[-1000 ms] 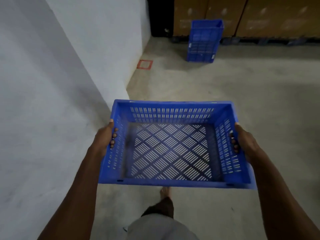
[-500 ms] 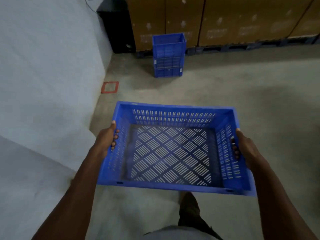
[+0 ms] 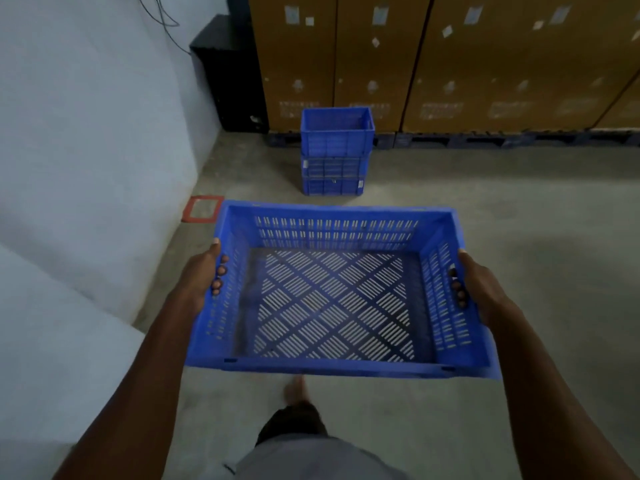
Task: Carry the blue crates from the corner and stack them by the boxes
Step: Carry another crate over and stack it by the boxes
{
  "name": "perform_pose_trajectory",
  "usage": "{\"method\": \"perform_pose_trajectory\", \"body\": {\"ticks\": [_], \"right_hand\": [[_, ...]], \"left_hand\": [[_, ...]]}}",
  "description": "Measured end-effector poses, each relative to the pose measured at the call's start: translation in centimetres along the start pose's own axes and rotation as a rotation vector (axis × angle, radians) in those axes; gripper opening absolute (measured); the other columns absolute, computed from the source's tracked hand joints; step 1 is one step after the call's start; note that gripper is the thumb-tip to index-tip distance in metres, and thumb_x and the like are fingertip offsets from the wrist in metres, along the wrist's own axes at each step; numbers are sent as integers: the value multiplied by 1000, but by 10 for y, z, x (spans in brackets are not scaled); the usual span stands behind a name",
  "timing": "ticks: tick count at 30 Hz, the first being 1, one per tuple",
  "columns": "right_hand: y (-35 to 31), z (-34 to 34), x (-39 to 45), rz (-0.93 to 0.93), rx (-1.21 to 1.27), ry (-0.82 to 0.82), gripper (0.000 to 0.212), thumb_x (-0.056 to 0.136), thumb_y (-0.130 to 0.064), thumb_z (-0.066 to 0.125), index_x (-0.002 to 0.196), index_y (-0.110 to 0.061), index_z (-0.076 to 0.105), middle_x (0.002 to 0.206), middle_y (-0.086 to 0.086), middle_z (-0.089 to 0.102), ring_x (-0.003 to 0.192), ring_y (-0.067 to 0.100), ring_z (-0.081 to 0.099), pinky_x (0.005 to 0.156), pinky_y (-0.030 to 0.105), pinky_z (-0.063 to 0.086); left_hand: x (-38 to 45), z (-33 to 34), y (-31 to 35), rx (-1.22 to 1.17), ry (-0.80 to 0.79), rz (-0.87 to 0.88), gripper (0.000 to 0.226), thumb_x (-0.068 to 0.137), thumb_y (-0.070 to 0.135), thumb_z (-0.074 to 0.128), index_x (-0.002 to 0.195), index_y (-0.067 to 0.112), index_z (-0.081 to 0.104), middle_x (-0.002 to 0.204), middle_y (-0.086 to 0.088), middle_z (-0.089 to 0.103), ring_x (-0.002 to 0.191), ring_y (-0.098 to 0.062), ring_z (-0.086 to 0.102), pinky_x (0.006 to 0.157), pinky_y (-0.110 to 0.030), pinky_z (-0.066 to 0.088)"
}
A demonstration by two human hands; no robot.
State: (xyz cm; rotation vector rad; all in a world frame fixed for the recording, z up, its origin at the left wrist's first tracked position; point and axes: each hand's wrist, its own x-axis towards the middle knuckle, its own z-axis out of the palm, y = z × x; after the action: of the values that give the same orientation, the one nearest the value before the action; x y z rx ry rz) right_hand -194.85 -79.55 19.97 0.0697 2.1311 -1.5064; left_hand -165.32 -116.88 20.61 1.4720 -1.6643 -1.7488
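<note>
A white wall (image 3: 86, 168) runs along the left. At its base on the concrete floor (image 3: 536, 237) lies a red square outline (image 3: 203, 209). In the far left corner stands a black cabinet (image 3: 232, 81). The person's left hand (image 3: 204, 277) grips the left side of a blue crate (image 3: 332, 296), fingers curled through the wall slots. The slatted crate is empty and held level above the floor in the near centre. Far beyond it, a stack of blue crates (image 3: 334, 150) stands on the floor just in front of tall brown cardboard boxes (image 3: 450, 57) resting on dark pallets (image 3: 502, 140). The right hand (image 3: 479, 285) grips the held crate's right side the same way. Below the crate, one bare foot (image 3: 296, 389) shows.
</note>
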Motion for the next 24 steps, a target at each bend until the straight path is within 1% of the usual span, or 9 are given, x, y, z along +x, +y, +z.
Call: {"method": "perform_pose_trajectory", "body": {"ticks": [7,11,13,15,20,24], "right_hand": [[-88,62,164,-21,-14,33,56,97,-61,44,86,-8,58,59,5,45,45,18,38,43,28,34],[-141,95,242,-3,16,64,55,96,-62,46,87,-9,58,60,5,46,47,18,38,44,28,34],[-166,107,279,7,22,87,56,96,-62,45,87,-8,59,61,5,47,48,19,39,44,29,35],[-188,118,319,18,29,94,57,96,-63,45,88,-8,60,63,6,48,48,19,39,44,28,36],[-245,144,443,13,39,75,58,97,-62,44,89,-7,59,63,6,47,48,18,38,44,28,35],[-298,165,547,14,30,54,57,97,-62,44,89,-8,58,61,5,45,48,18,37,44,27,34]], "left_hand": [[179,51,84,4,-43,-9,45,103,59,37,85,21,53,64,4,39,35,-8,30,37,-18,25],[274,79,156,36,-71,12,45,103,57,37,86,19,53,64,3,39,35,-8,30,39,-19,25],[317,96,192,65,-42,35,44,104,54,39,86,17,55,64,2,40,38,-10,31,42,-21,26],[358,114,224,80,-50,49,44,104,54,40,88,16,56,64,2,41,40,-12,31,44,-23,26],[473,161,281,80,-73,58,46,103,56,39,92,15,56,65,2,41,38,-10,31,39,-21,27],[557,202,323,68,-36,30,46,103,57,38,89,17,56,65,2,40,35,-8,31,37,-18,27]]}}
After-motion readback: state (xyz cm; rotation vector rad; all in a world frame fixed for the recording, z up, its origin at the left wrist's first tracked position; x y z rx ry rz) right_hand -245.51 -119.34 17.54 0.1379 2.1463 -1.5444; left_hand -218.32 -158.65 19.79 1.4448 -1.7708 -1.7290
